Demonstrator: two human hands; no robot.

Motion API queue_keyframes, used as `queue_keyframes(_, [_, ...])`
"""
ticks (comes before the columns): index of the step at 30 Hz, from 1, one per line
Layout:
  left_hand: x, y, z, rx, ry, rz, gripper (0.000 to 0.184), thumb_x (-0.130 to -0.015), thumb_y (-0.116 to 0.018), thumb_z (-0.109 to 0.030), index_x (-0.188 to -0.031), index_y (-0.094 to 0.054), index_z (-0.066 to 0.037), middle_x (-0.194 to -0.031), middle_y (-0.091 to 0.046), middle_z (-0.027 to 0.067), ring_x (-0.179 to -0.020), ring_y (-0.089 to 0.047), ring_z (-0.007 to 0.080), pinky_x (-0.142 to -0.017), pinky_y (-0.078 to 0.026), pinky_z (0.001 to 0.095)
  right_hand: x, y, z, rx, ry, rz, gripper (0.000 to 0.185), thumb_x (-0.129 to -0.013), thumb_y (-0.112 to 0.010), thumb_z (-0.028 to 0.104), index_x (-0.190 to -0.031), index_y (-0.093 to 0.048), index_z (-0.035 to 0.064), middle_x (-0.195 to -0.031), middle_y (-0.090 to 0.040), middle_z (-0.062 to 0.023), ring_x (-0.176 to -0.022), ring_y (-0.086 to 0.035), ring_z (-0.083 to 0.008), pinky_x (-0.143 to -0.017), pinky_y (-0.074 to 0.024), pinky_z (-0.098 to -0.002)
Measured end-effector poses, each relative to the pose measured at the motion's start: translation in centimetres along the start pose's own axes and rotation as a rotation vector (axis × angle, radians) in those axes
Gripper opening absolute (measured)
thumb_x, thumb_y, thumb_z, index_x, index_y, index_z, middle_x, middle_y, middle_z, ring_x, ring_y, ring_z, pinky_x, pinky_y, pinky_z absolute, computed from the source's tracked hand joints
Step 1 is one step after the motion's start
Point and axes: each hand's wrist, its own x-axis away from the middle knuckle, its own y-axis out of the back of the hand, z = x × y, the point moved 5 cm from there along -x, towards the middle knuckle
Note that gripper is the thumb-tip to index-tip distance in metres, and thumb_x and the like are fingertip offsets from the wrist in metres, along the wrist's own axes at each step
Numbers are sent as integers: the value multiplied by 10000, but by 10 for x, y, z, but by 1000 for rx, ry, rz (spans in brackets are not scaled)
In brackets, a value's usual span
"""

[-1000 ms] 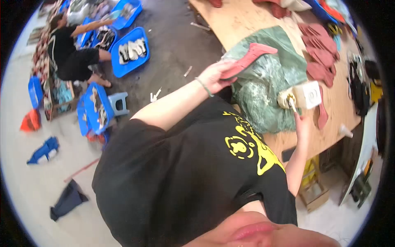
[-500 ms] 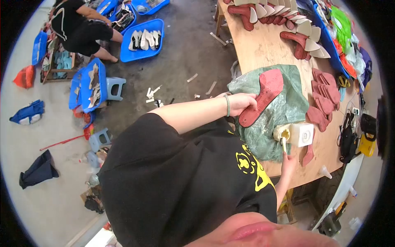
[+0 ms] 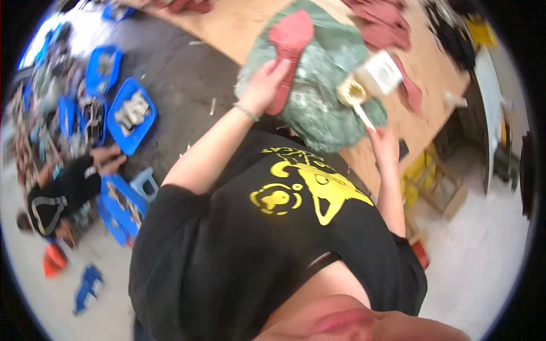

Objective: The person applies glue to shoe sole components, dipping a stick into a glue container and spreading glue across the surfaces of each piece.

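My left hand (image 3: 263, 86) grips a red shoe insole (image 3: 294, 35) by its narrower part, over a crumpled green plastic sheet (image 3: 321, 71) on the table. The fingers of my right hand (image 3: 385, 146) are closed round the pale handle of a brush (image 3: 362, 115). Its far end goes into the mouth of a white plastic bottle (image 3: 372, 78), which lies on its side with yellowish glue-like stuff round the opening. The brush's tip is hidden inside. Beside the bottle, another red insole (image 3: 410, 91) lies on the wood.
The wooden table (image 3: 435, 108) carries stacked red insoles (image 3: 380, 24) beyond the bottle. On the floor to the left are blue baskets (image 3: 132, 116) with shoe parts and a blue stool (image 3: 144, 184). A person in black (image 3: 65, 199) is bent over near them.
The whole view has swung, so the table now sits higher and further left. My left hand still holds the insole, and the brush is still in the bottle's mouth.
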Motion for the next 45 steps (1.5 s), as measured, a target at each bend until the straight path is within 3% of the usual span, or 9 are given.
queue_keyframes(9, [-4,-62,7,-200,-106,244,322,-968,-551,-271,-1111,-595,14,-964,-624,2,-872,-521,61,-786,-430,227,55,76,102,-590,335,-226,225,-890,-649,246,-964,-691,38,-675,-595,-79,-595,-527,-140,-583,-425,-280])
queue_keyframes(13, [3,-68,0,-214,-169,249,310,-950,-577,-268,-1085,-598,10,-911,-624,6,-816,-512,67,-734,-433,242,50,84,104,-444,346,-181,248,-880,-648,295,-953,-698,64,-718,-637,-119,-615,-595,-246,-583,-446,-318])
queue_keyframes(17, [12,-61,-28,-732,-390,450,296,-918,-612,-273,-1033,-600,-2,-786,-614,43,-722,-501,94,-662,-435,276,35,89,97,-270,299,-171,254,-891,-658,233,-1031,-695,23,-807,-695,-90,-737,-620,-117,-681,-466,-265])
queue_keyframes(22, [-2,-37,-37,-549,-406,313,291,-914,-613,-290,-936,-570,-3,-680,-548,60,-648,-478,140,-620,-420,295,31,102,91,-431,262,-310,287,-869,-660,324,-952,-713,55,-741,-668,-110,-663,-631,-230,-622,-464,-325])
queue_keyframes(28, [-11,-12,-49,-603,-424,314,300,-917,-609,-297,-888,-541,-6,-662,-532,71,-617,-454,137,-589,-407,298,60,102,150,-534,429,-238,217,-863,-683,225,-957,-710,32,-690,-638,-67,-622,-554,-122,-599,-430,-275])
queue_keyframes(34, [-12,11,-53,-399,-359,479,288,-919,-605,-279,-913,-555,5,-734,-560,36,-694,-468,108,-636,-412,277,47,96,171,-542,315,-86,228,-887,-667,178,-1023,-696,-3,-807,-660,-11,-756,-563,-55,-684,-434,-211])
queue_keyframes(39, [-4,30,-59,-296,-403,589,284,-928,-584,-272,-927,-564,12,-776,-565,28,-749,-479,105,-675,-420,289,-23,107,139,-386,282,-306,234,-885,-670,185,-1024,-700,-1,-838,-671,1,-786,-567,-54,-701,-439,-212])
queue_keyframes(43, [-13,53,-66,-575,-494,544,286,-900,-604,-299,-922,-572,-15,-725,-554,95,-683,-523,193,-645,-429,328,-21,125,154,-478,167,-358,244,-894,-658,202,-1020,-701,-3,-851,-682,-8,-794,-574,-58,-716,-444,-212])
queue_keyframes(45, [-11,61,-72,-743,-532,499,293,-880,-620,-315,-912,-571,-28,-715,-555,132,-665,-545,262,-624,-433,355,-1,124,184,-386,308,-324,252,-906,-640,218,-1007,-704,-3,-825,-683,-9,-760,-575,-57,-672,-442,-225])
